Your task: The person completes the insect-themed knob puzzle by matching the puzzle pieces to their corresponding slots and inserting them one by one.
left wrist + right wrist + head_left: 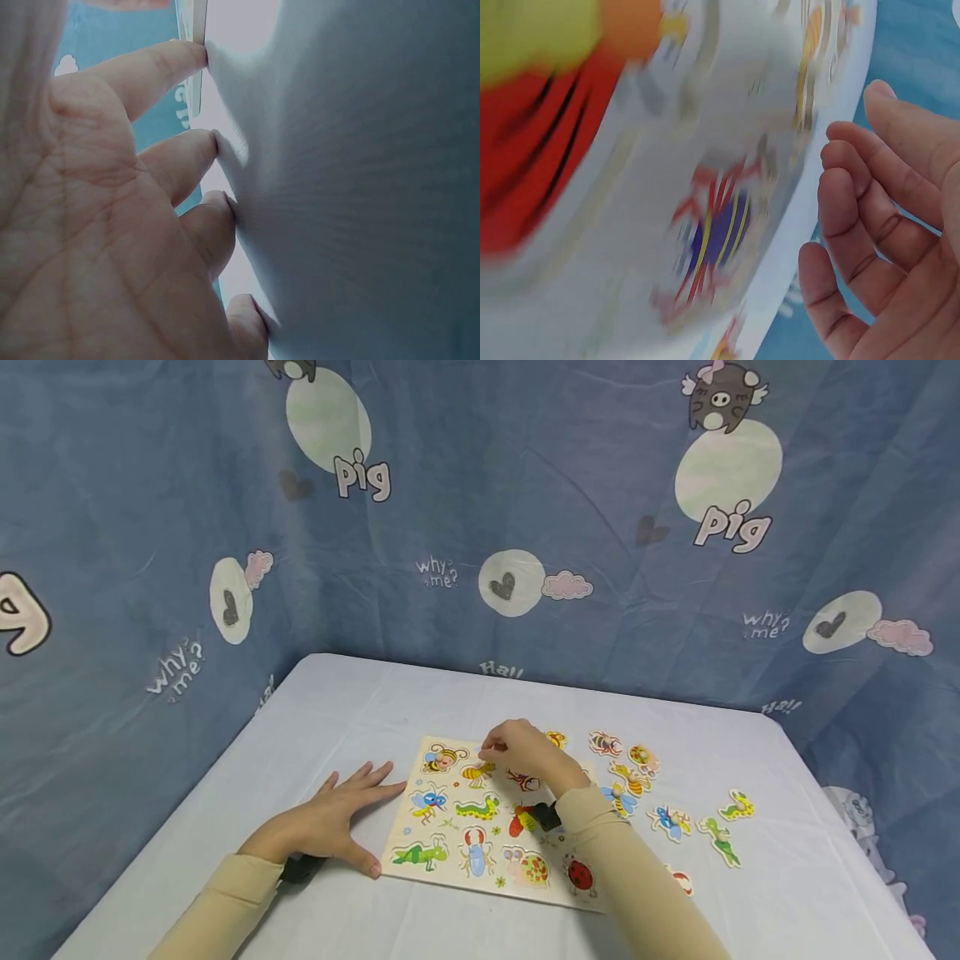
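A wooden puzzle board (551,893) printed with colourful insects lies flat on the table. My left hand (333,818) rests spread at its left edge, thumb near the lower corner and index finger near the side; in the left wrist view its fingertips (196,54) press down on the white cloth. Over the board's upper middle is my right hand (525,752), its fingertips just above the orange wasp picture (476,774). The right wrist view shows those fingers (836,202) loosely bent, thumb apart from index, nothing between them. Beneath them a purple striped bug (724,229) appears blurred.
Several loose insect pieces lie right of the board, among them a striped beetle (604,743), a snail (642,758), a mosquito (670,822), a grasshopper (720,842) and a caterpillar (738,806). My right forearm partly covers a red piece (681,882). Blue curtains (450,635) stand behind the table.
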`<state>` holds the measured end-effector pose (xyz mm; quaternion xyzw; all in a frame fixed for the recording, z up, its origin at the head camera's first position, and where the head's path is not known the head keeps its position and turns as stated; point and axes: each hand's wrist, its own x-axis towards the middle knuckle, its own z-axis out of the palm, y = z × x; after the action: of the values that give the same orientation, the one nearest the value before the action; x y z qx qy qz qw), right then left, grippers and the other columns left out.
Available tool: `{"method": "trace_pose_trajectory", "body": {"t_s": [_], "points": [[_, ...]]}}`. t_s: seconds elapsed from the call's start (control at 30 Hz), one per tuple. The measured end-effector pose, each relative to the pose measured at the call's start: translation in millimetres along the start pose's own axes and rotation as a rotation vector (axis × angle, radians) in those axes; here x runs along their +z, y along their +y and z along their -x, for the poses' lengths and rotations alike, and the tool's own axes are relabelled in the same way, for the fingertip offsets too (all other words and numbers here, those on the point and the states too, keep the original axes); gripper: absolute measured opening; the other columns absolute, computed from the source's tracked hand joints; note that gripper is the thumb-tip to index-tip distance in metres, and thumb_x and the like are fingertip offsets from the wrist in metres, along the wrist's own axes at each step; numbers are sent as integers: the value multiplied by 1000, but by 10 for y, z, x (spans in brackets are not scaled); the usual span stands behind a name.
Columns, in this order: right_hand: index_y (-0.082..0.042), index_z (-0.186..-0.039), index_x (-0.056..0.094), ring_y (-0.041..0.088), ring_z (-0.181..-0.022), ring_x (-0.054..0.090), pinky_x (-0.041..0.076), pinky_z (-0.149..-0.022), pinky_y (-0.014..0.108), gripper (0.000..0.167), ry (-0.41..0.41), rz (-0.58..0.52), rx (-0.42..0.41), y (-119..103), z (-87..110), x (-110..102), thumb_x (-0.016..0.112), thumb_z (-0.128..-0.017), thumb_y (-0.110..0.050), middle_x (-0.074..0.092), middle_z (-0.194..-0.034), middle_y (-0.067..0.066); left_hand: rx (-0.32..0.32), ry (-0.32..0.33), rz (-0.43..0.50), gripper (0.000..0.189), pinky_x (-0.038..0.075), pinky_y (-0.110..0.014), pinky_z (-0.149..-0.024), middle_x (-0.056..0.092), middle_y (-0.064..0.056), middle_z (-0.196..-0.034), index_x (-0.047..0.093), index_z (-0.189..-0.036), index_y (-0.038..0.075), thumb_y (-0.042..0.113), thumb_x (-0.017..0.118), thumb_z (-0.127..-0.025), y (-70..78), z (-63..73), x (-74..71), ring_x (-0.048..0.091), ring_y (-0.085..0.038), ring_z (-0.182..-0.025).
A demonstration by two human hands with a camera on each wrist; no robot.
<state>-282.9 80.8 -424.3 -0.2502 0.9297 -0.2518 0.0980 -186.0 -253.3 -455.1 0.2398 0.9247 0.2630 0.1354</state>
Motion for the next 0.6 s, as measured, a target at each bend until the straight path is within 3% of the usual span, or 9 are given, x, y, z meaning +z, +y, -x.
{"method": "trace_pose_trajectory", "body": {"t_s": [0.3,0.6], "points": [[-12,-106,82,13,-75,60,54,-72,28,13,18,-3,96,329,279,-215,73,-104,-21,78,-98,2,7,2,6,124,-2,-85,-123,22,-17,-180,47,-164,25,59,101,-58,-14,-16,16,9,-53,-166],[-10,-108,79,13,-67,53,48,-64,28,13,19,-25,126,622,551,-366,71,-105,-20,72,-87,3,8,3,23,124,-3,-86,-123,22,-18,-179,47,-164,24,59,101,-58,17,-9,4,8,-53,-165]]}}
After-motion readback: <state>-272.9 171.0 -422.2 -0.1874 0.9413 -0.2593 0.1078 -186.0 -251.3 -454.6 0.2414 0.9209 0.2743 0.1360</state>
